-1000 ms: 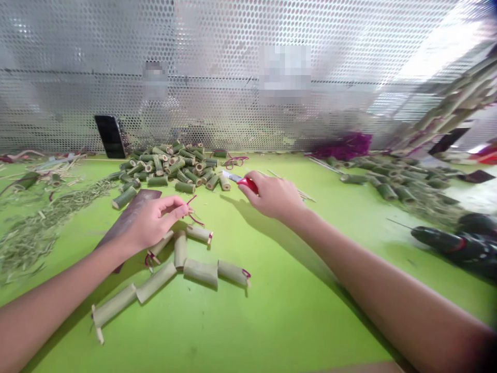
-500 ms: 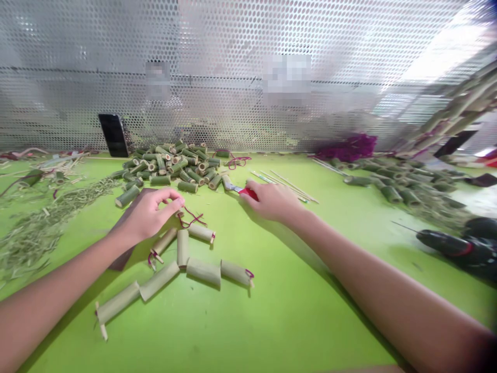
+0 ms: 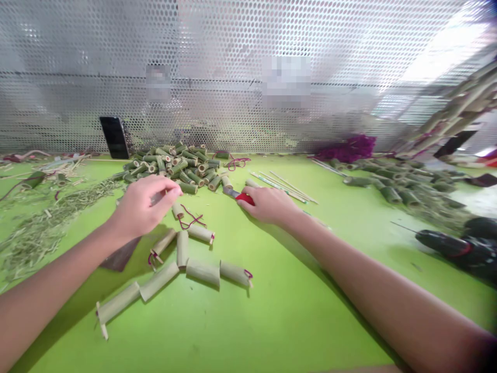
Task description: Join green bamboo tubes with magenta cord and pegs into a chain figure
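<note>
My left hand (image 3: 149,204) is closed in a pinch above the table, thumb tip against forefinger; whatever is between them cannot be made out. Below its fingertips stands a short pale bamboo tube (image 3: 177,210) with a purple string (image 3: 191,220) beside it. Closer to me lies a jointed figure of pale bamboo tubes (image 3: 182,248), with small sticks and purple loops at its ends. My right hand (image 3: 272,204) is wrapped round a red-handled tool (image 3: 245,198) with a short metal head; the fingers partly hide it. The metal head points toward the bamboo pile.
A heap of green bamboo pieces (image 3: 182,168) lies at the back beside an upright phone (image 3: 114,137). Thin sticks (image 3: 285,186) lie past my right hand. A drill (image 3: 446,243), its bit pointing left, lies at right. Shavings (image 3: 50,217) cover the left; a brown block (image 3: 120,254) sits under my left forearm.
My left hand has risen and drawn back a little to the left, uncovering the short tube by the string. My right hand and the red-handled tool have shifted slightly left and toward me.
</note>
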Demonstrator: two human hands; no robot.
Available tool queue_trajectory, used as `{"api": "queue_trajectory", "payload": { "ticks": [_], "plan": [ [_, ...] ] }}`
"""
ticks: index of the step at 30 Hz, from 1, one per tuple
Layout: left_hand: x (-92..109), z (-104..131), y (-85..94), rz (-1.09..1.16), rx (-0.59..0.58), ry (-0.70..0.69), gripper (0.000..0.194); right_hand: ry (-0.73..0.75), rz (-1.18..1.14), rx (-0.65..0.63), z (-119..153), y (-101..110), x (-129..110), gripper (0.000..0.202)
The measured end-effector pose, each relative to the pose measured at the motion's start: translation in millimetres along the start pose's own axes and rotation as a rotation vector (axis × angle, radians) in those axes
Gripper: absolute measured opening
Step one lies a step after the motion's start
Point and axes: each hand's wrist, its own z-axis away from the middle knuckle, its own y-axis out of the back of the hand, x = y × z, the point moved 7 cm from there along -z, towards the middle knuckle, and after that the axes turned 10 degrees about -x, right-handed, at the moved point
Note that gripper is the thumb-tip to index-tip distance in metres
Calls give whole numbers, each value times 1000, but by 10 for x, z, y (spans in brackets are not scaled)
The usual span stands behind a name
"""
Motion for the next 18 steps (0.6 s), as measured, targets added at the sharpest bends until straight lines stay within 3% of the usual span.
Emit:
{"api": "queue_trajectory", "payload": {
  "ticks": [3,5,7,10,12,15,16,17,18],
  "plan": [
    [36,33,219,-1,62,83,40,9,-8,4,11,8,-21,40],
    [-23,45,233,9,50,152,37,12,-14,4,7,0,-25,45],
    [-91,33,149,60,-6,154,26,15,-19,8,-7,-15,-13,48],
    [-170,0,-44,83,-144,120,63,27,-25,43,-14,-5,13,46],
    [-216,-11,-115,52,-198,143,57,41,-15,96,37,74,-27,42],
    [-261,-23,-120,35,-183,190,44,99,-89,197,274,346,-318,38],
    [-276,-28,-121,32,-171,200,42,160,-246,218,397,461,-480,36],
    [-289,-34,-127,25,-160,199,40,264,-458,172,526,547,-686,35],
    [-300,-39,-140,16,-148,190,39,421,-652,39,667,592,-954,36]
  ]
}}
